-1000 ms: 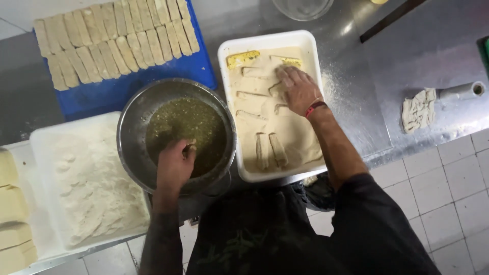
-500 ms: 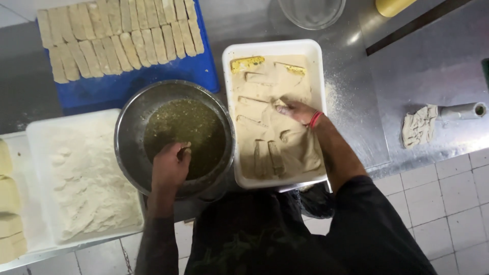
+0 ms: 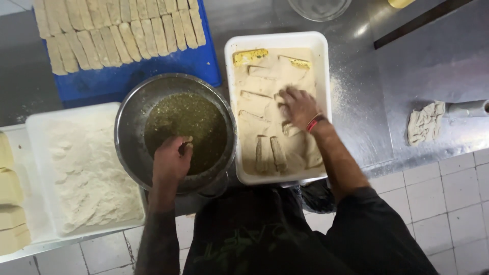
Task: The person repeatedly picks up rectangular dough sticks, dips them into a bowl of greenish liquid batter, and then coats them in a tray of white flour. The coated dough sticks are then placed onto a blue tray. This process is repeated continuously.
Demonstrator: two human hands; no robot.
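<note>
While left hand (image 3: 172, 162) dips, flour tray (image 3: 38, 168) beside bowl (image 3: 130, 114)

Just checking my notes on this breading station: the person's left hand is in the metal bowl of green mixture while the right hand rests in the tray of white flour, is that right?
Not quite. The left hand is in the metal bowl, but the head view shows the right hand in the tray of tan crumbs, not the tray of white flour.

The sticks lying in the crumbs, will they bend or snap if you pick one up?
Probably they stay fairly stiff: the sticks in the crumb tray lie straight with sharp edges. They look thin, so a rough grab might snap one. The dry crumb coat likely makes them less slippery than wet ones from the bowl, where the left hand dips.
</note>
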